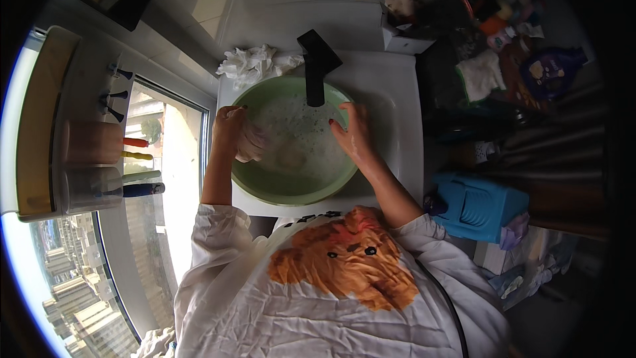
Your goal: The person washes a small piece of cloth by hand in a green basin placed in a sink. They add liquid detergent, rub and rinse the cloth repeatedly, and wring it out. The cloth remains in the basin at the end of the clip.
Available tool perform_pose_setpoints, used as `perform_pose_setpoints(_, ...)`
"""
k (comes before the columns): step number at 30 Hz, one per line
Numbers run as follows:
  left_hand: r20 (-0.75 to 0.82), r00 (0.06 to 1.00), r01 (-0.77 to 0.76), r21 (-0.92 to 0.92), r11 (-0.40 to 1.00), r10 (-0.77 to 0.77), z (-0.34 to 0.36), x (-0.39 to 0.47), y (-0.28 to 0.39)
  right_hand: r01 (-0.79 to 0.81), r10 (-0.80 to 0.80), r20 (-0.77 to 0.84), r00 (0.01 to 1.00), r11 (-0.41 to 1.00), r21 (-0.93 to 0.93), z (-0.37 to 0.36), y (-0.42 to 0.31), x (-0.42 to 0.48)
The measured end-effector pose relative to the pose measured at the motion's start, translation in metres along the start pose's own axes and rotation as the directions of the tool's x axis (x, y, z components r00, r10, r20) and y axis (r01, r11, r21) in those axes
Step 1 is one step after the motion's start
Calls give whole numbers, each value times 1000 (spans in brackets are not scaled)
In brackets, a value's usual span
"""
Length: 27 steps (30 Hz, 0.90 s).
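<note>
A round green basin (pixel 293 198) of cloudy, sudsy water stands in a white sink. Over its left side, my left hand (pixel 227 127) is closed on a wet, pale cloth (pixel 252 143) that hangs down inside the rim. My right hand (pixel 357 132) is at the opposite rim with thumb and fingers spread and nothing between them; whether it touches the rim is unclear. The black faucet (pixel 315 69) reaches over the far rim, its spout above the foam. Below the suds, the basin's contents are hard to make out.
Crumpled white cloth (pixel 253 64) lies on the sink's back left corner. The white sink (pixel 397 124) extends right of the basin. Cups with toothbrushes (pixel 94 189) hang beside the window at left. Rightward are a blue plastic container (pixel 477 206) and a purple detergent bottle (pixel 551 72).
</note>
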State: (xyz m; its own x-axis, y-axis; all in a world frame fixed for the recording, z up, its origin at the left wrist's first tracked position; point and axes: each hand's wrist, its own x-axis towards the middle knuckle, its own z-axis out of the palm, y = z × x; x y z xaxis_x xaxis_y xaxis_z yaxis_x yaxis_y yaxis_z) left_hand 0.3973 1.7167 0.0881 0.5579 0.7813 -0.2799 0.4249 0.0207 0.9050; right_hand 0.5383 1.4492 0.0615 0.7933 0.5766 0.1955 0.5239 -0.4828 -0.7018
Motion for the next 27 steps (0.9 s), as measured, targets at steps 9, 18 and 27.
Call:
perform_pose_setpoints(9,194,929,245,318,916,-315,-55,58,-29,-467,459,136,878,884,32,26,66,-24)
perform_pose_setpoints(18,406,856,365,-39,930,-319,-78,-1,80,-698,624,365,691,707,114,32,42,-47)
perform_pose_setpoints(27,481,832,375,-118,919,-278,-70,-6,114,-638,528,388,756,726,257,83,71,-72)
